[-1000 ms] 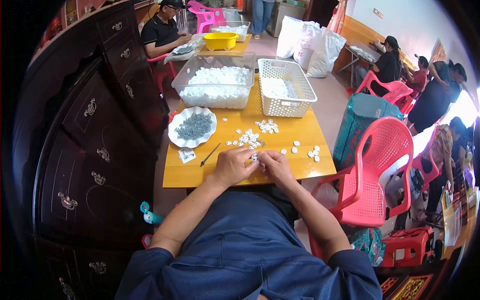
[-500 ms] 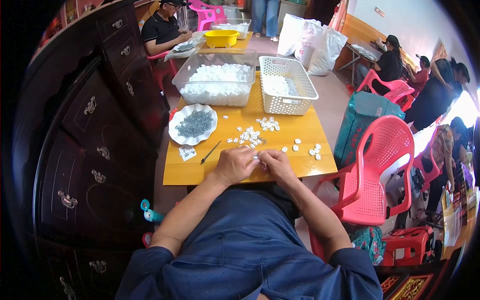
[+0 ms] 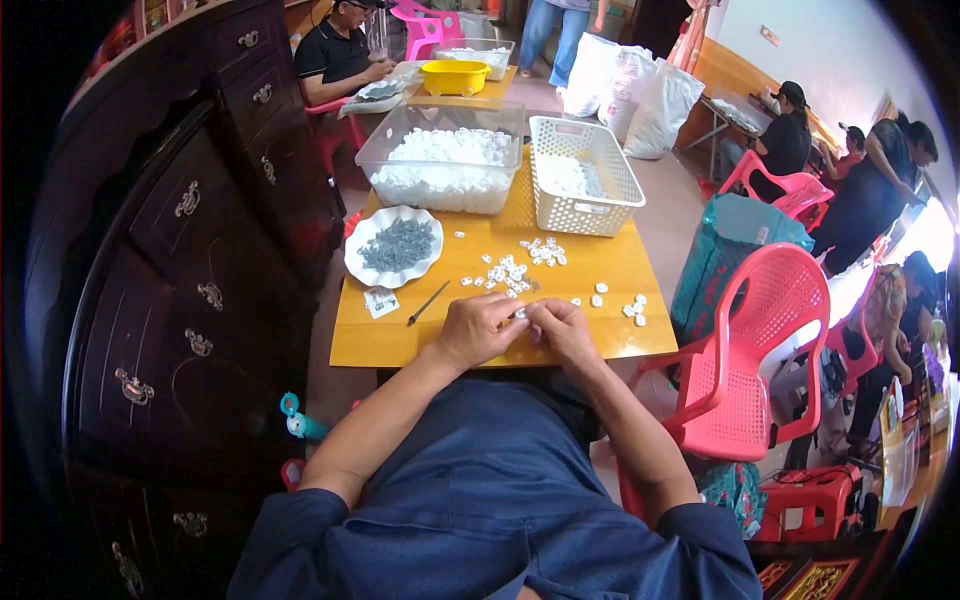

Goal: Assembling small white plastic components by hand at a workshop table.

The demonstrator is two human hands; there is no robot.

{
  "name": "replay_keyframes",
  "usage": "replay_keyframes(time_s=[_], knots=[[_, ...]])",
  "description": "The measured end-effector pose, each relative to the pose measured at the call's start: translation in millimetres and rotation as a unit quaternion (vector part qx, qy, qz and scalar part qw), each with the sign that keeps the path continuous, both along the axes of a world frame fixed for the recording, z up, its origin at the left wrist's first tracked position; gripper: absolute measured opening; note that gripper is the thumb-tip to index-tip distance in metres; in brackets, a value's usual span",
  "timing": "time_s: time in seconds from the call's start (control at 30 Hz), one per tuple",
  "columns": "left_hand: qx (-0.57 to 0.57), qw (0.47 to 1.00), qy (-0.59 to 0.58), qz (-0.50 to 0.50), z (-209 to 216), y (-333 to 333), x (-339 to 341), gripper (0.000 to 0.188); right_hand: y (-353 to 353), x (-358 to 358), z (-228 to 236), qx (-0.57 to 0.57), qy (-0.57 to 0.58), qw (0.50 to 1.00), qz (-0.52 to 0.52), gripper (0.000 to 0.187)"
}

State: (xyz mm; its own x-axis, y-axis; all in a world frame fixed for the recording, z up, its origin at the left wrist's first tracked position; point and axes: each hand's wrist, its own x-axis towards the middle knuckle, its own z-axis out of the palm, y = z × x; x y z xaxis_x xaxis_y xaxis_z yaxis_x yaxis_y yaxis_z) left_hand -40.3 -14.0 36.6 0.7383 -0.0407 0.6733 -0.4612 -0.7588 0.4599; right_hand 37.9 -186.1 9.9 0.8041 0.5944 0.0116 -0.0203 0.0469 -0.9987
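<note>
Close to the near edge of the table, my left hand (image 3: 476, 330) pinches a small white plastic piece (image 3: 520, 313) between thumb and fingers. My right hand (image 3: 562, 329) meets it there, fingertips closed at the piece; whatever else they grip is too small to make out. Beyond my hands lies a loose cluster of small white pieces (image 3: 507, 271) with dark holes. A few more white pieces (image 3: 634, 309) sit to the right. Left of my hands are a thin dark pointed tool (image 3: 428, 304) and a scallop-edged white plate (image 3: 434, 262) heaped with small grey parts (image 3: 397, 246).
A clear tub (image 3: 440, 190) of white pieces and a white perforated basket (image 3: 588, 213) stand on the table's far part. Dark wooden drawers (image 3: 150, 330) line the left. A red plastic chair (image 3: 730, 390) and a teal bag (image 3: 715, 250) are at right. Other people work farther off.
My hands stay together at the white piece, with small shifts of the fingers. The whole view has turned slightly. At the back, a person in jeans has changed stance, legs now apart.
</note>
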Motion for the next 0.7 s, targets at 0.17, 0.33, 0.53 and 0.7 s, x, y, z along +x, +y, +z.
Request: replay_keyframes(time_s=[0.17,0.33,0.53,0.7], knots=[[0.023,1.000,0.003,-0.004,-3.6,1.8,1.5,0.018,-0.9,5.0,-2.0,-0.027,-0.022,0.999,0.006,0.028],[-0.002,0.996,0.086,-0.036,-15.6,-8.8,2.1,0.025,-27.6,28.7,9.4,-0.123,-0.075,0.989,0.023,0.030],[0.079,0.982,0.160,0.054,-16.7,-19.7,14.2,0.048,-64.6,59.8,15.3,-0.326,-0.309,0.884,-0.128,0.033],[0.126,0.977,0.163,0.052,-25.4,-19.9,36.9,0.041,-90.4,68.4,15.2,-0.415,-0.304,0.831,-0.213,0.031]])
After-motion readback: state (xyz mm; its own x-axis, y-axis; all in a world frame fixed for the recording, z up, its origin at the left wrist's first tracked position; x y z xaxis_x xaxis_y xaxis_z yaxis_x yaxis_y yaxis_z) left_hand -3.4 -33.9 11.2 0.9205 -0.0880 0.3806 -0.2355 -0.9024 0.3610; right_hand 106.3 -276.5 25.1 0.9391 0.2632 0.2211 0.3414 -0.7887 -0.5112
